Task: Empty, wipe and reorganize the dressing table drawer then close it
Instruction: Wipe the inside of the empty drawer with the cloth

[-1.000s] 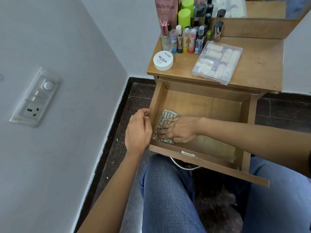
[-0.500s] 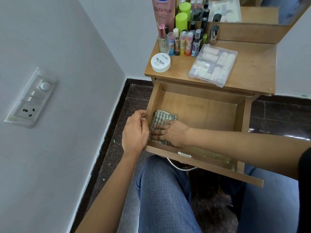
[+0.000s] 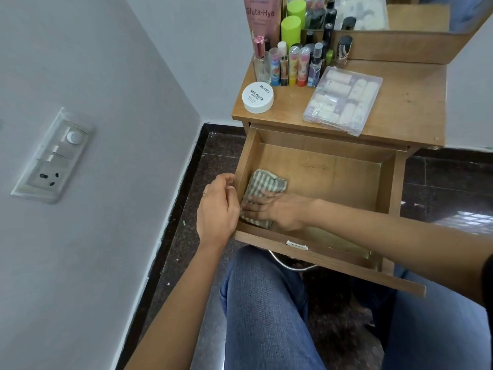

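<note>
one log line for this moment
phase: wiping | right hand: presses cloth on drawer floor | left hand: holds drawer wall

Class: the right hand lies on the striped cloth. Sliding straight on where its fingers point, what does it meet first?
Probably the left wall of the open wooden drawer: the right hand, flat on the green-and-white striped cloth, points at it. The left hand grips that wall outside.
</note>
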Demonstrator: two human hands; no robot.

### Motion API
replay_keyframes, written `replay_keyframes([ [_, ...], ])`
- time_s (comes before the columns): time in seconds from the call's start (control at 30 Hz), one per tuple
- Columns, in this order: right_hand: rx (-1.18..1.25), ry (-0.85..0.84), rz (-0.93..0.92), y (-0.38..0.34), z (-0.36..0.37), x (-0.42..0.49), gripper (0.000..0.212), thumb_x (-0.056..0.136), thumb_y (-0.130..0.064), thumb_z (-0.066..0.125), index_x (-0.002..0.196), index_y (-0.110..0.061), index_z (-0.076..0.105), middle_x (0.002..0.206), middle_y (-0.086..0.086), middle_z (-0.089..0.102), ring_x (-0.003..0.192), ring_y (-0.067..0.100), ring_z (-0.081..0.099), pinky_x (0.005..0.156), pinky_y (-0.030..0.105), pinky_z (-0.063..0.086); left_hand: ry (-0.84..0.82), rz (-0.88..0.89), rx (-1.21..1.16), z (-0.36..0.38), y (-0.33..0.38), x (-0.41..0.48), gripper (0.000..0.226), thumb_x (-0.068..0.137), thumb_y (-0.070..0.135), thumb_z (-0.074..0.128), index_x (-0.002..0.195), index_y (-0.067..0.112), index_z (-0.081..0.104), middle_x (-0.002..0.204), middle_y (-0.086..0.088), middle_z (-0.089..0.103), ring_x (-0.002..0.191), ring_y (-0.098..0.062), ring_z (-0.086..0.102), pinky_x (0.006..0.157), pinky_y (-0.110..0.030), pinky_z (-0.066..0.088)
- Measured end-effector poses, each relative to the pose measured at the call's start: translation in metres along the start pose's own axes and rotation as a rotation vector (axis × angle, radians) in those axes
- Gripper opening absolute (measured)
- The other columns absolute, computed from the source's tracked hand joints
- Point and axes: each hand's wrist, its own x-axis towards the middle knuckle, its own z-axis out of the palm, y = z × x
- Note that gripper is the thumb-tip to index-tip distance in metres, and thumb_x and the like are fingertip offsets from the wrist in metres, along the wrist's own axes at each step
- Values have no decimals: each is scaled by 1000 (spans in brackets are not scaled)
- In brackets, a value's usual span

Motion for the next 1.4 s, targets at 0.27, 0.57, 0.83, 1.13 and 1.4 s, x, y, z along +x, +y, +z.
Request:
replay_keyframes([
  [0.27,0,-92,-49,-5,-6,7,68,89,2,42,150,-21,25,160,-1,7,147,17,-5,120,41,-3,-4,6,25,1,2,-1,32,98,16,42,127,16,57,120,3,65,113,-15,57,89,-34,49],
  [0.57,16,-160,-98,7,-9,-22,79,85,6,43,152,-25,15,159,-8,2,144,7,-10,118,37,-6,-27,1,41,-2,2,-2,32,100,17,40,127,17,57,119,3,66,112,-14,58,84,-29,46],
  [0.83,160,-70,-142,12,4,-38,86,74,14,36,151,-18,19,157,-6,12,143,2,-6,119,31,-7,-10,-12,30,-1,2,-1,32,99,17,41,126,17,58,117,2,66,110,-15,58,84,-31,47],
  [1.13,25,-71,-103,-10,-15,2,64,90,2,41,150,-15,25,159,1,17,148,16,1,121,41,-1,-9,-2,24,0,1,0,32,99,18,41,126,17,57,119,3,66,113,-15,57,89,-36,49],
  [1.4,-158,-102,85,-28,-11,11,60,100,-10,35,152,-31,12,160,-9,7,148,12,2,119,40,4,-18,1,36,-1,3,-1,32,99,17,41,126,16,57,120,1,66,113,-16,57,90,-37,49],
])
